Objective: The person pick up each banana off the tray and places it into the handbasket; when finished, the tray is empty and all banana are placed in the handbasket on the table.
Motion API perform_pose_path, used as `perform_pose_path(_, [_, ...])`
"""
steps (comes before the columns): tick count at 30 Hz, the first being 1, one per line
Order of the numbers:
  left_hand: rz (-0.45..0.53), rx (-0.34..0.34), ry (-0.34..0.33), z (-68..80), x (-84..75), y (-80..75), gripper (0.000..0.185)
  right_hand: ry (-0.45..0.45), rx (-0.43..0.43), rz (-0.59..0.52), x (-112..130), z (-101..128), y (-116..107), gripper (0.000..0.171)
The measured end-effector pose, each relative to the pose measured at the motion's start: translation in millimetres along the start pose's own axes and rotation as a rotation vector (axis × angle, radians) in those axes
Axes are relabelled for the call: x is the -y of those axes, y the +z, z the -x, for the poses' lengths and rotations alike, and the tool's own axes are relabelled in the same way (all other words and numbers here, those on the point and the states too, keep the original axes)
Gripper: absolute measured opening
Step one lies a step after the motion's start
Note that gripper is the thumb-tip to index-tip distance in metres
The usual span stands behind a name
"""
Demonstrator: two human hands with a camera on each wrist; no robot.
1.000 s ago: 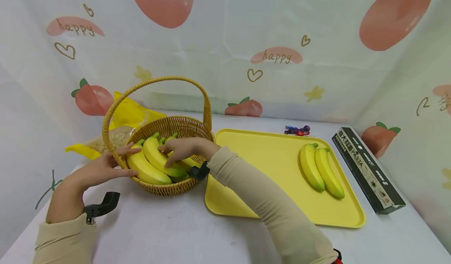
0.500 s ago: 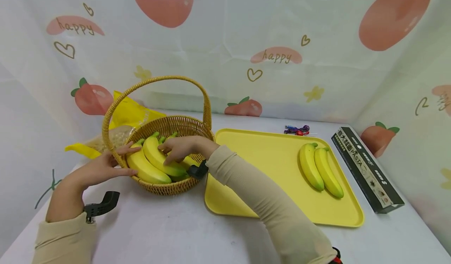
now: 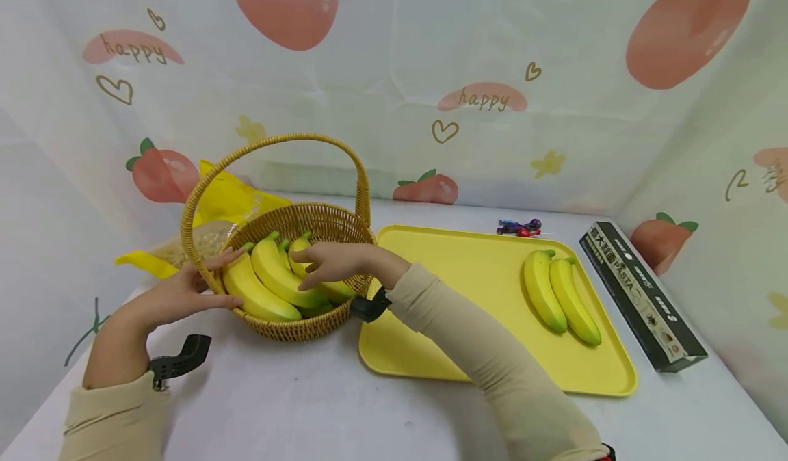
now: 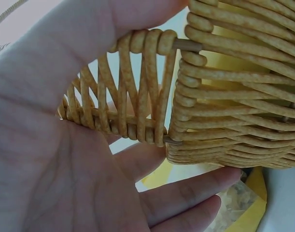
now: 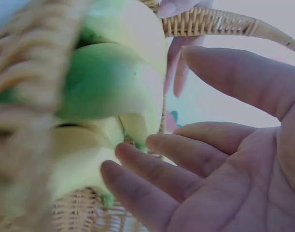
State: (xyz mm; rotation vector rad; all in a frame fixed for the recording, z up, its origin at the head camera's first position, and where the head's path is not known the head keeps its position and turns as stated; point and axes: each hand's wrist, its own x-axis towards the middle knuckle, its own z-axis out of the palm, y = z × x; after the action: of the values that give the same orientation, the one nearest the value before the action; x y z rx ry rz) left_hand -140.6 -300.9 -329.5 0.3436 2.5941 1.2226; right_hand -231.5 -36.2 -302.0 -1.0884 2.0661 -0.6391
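Note:
A woven basket [image 3: 320, 213] with a tall handle holds a bunch of yellow bananas [image 3: 271, 280] with green tips. My left hand [image 3: 185, 290] grips the basket's near left rim, thumb over the rim and fingers against the outer wall. The left wrist view shows that rim [image 4: 137, 43] between my thumb and palm [image 4: 50, 145]. My right hand [image 3: 335, 259] lies over the bananas on the basket's right side with straight fingers. In the right wrist view its fingertips [image 5: 133, 159] touch the bananas [image 5: 113, 82].
A yellow tray [image 3: 468, 276] lies right of the basket with two bananas [image 3: 560, 297] at its far right. A dark pasta box [image 3: 640, 293] lies beyond the tray. Wrapped sweets [image 3: 520, 227] sit behind the tray. A yellow bag [image 3: 228, 201] is behind the basket.
My right hand has slid a little to the right, from the middle banana to those on the basket's right side. The left hand and basket have stayed put.

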Motion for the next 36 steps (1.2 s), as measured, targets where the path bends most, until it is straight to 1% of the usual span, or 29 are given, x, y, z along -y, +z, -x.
perform_pose_path(2, [0.0, 0.003, -0.002, -0.3, 0.4, -0.1, 0.085, -0.017, -0.022, -0.017, -4, 11, 0, 0.067])
perform_pose_path(9, [-0.031, 0.005, -0.048, 2.2, 1.7, -1.5, 0.095, -0.086, -0.099, -0.084, -16, 46, -1, 0.069])
perform_pose_path(14, [-0.035, 0.003, -0.044, 2.6, 1.9, 0.2, 0.098, -0.11, -0.134, -0.16, -26, 64, 0, 0.067])
perform_pose_path(19, [-0.035, 0.009, -0.059, 1.8, 1.3, 0.4, 0.098, -0.134, -0.172, -0.197, -39, 82, 4, 0.067])
perform_pose_path(25, [-0.037, 0.015, -0.062, 0.1, 0.8, -0.9, 0.098, -0.181, -0.228, -0.268, -58, 113, 6, 0.067])
perform_pose_path(27, [-0.038, 0.016, -0.066, -0.2, 0.7, -1.1, 0.097, -0.177, -0.262, -0.298, -67, 124, 4, 0.068])
perform_pose_path(30, [-0.04, 0.021, -0.066, -0.5, 0.6, -0.7, 0.097, -0.146, -0.314, -0.333, -82, 139, 3, 0.068])
perform_pose_path(36, [-0.041, 0.03, -0.076, -1.6, 0.6, 1.0, 0.097, -0.068, -0.371, -0.341, -110, 169, 5, 0.068])
